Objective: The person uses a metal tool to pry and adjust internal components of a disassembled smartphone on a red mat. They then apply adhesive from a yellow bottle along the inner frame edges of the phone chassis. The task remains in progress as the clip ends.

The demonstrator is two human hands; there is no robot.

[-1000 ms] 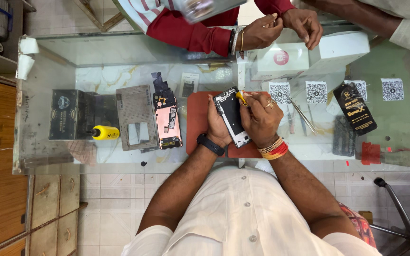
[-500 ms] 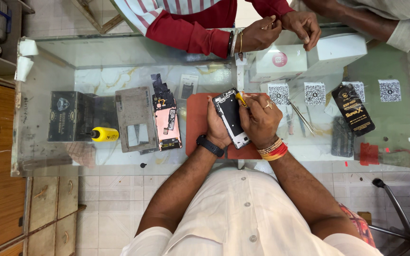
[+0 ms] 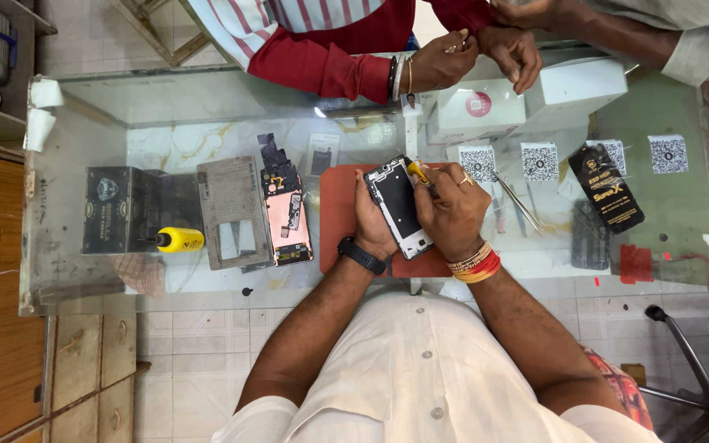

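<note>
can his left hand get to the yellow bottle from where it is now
Probably yes. The left hand is busy steadying the opened phone on the red mat. The yellow bottle lies further left on the glass counter; only low, flat phone parts lie between.

Two white boxes (image 3: 535,102) stand at the far edge of the glass counter, the left one bearing a round red mark. In front of them lie four square white code cards (image 3: 540,161) in a row. A black pouch (image 3: 606,188) with gold print lies tilted across the third card. At the counter's left end sits a black box (image 3: 116,209) with a pale emblem.
</note>
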